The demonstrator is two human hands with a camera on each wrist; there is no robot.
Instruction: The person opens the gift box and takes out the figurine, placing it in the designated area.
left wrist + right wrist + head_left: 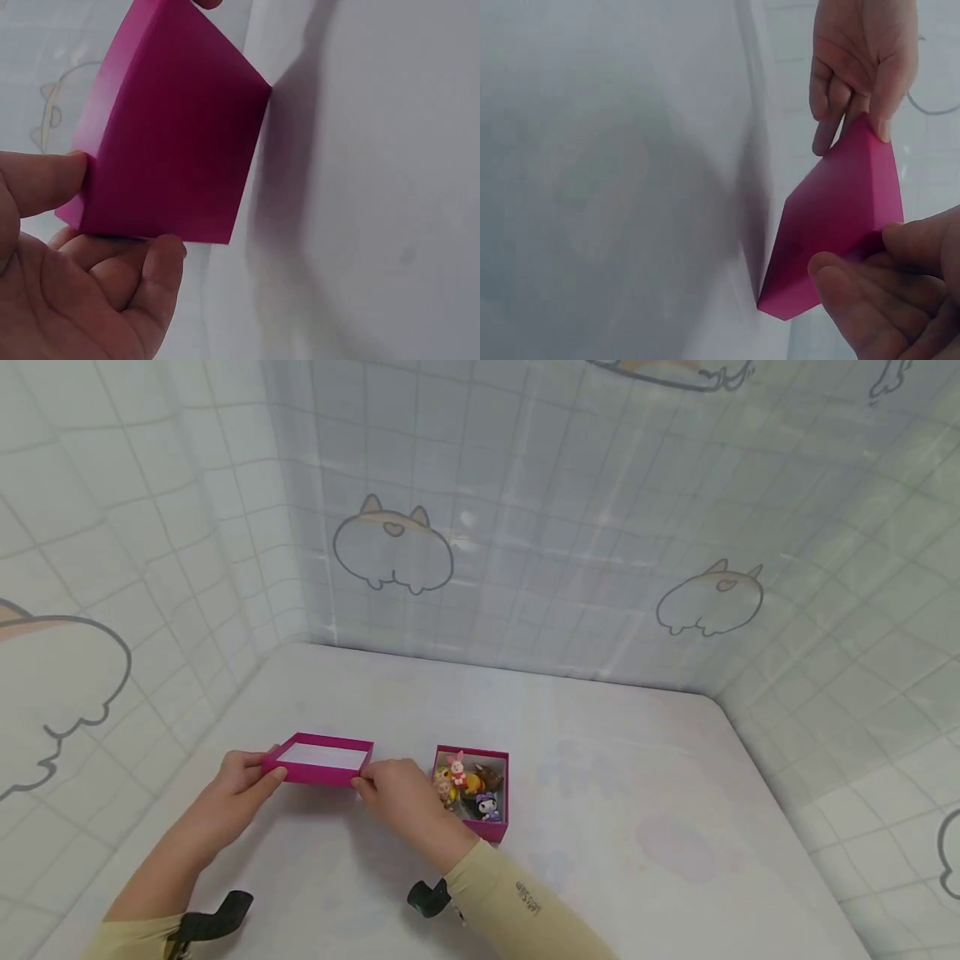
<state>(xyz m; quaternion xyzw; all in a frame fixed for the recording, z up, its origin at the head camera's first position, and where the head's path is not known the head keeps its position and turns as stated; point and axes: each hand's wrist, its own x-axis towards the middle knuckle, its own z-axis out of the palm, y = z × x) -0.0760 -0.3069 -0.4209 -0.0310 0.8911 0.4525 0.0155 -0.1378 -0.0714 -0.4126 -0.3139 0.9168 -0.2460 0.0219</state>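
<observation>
A magenta box lid (322, 774) with a white inside is held between both hands, its hollow side facing up and tilted toward the head camera. The left hand (238, 785) pinches its left end, thumb on the near wall and fingers at the side and underneath. At the right end, the right hand (405, 797) grips the near corner between thumb and fingers. Both wrist views show the lid's plain outer face (176, 142). Just right of the right hand stands the matching open box (492, 832), holding several small cartoon figurines (474, 782); the right hand partly hides its left side.
The white table (630, 802) spreads around the box and lid. Tiled-pattern curtains (525, 552) with animal drawings hang at the back and both sides. Black wrist mounts (213, 922) sit under the forearms, and the right forearm's beige sleeve (525, 906) reaches in from the front.
</observation>
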